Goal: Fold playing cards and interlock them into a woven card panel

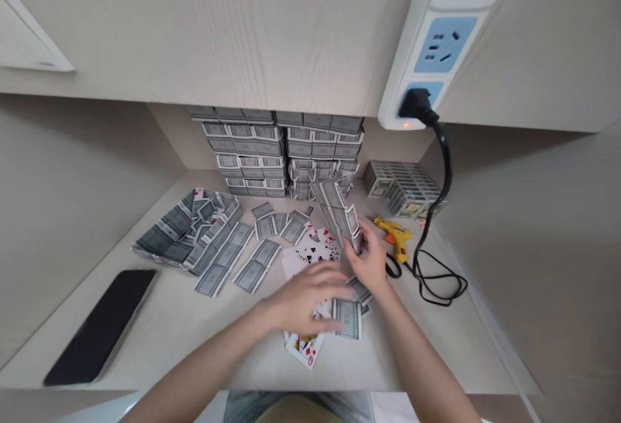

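My right hand (371,261) grips a panel of joined playing cards (334,206) by its lower right edge, thumb in front. The panel stands tilted, its grey patterned backs showing. My left hand (313,293) hovers over loose playing cards (317,248), fingers spread, holding nothing I can see. Some of those cards lie face up and fanned, partly hidden by this hand. A face-down card (347,318) lies by its fingertips, and a face-up queen (305,348) shows below the palm. Several joined card strips (258,265) lie to the left.
At the left are a box made of cards (167,232) with loose cards inside and a black phone (99,326). Stacked card blocks (252,145) stand at the back. On the right lie a yellow glue gun (395,235), its black cord (444,171) and packed card decks (407,187).
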### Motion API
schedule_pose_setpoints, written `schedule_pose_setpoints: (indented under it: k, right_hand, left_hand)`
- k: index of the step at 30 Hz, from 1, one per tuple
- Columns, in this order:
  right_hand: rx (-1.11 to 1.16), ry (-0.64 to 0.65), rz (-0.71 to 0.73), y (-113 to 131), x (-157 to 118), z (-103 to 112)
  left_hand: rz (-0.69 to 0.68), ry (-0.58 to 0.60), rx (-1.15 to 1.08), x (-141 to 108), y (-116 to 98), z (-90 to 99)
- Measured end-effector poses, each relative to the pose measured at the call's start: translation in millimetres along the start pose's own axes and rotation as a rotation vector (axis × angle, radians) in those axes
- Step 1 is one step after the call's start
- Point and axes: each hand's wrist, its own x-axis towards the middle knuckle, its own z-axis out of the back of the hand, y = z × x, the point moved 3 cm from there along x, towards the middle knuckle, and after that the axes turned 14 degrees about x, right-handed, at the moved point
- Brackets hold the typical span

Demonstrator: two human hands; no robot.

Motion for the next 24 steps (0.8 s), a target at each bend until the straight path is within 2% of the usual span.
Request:
schedule_pose_setpoints:
  k: [2, 4, 6, 8, 12, 16, 18, 20, 22, 24]
  right_hand:
    - [-0.011, -0.003, 0.006, -1, 2, 2]
    - [-0.007, -0.002, 0.016, -3, 4, 4]
    - [0.001, 0.002, 0.021, -4, 4, 5]
    - [0.002, 0.01, 0.018, -4, 4, 5]
    - [0.011, 0.03, 0.005, -3, 3, 4]
    - [-0.003, 0.034, -0.012, -6, 0, 3]
    - [-0.047, 0.048, -0.014, -8, -1, 2]
    - [-0.091, 0.11, 0.003, -7, -3, -2]
    - [-0.124, 0.24, 0.05, -3, -6, -9]
    - [-0.163, 0.393, 0.111, 2, -9, -17]
  left_hand:
    - [-0.142, 0.091, 0.045, 1, -20, -16.2]
    - [-0.213, 0.15, 0.1, 0, -28, -30.6]
    - [-0.259, 0.179, 0.156, -2, -25, -40.9]
    - [-0.244, 0.153, 0.207, 1, -11, -45.3]
    - [-0.193, 0.05, 0.26, 16, 22, -38.2]
    - [-0.151, -0.033, 0.246, 21, 38, -17.2]
    - [-0.054, -0.113, 0.272, 11, 45, -4.4]
    - [0.123, -0.222, 0.331, -10, 55, 8.5]
    - [0.371, -0.329, 0.448, -39, 68, 20.4]
    - [0.608, -0.359, 0.587, -72, 80, 28.6]
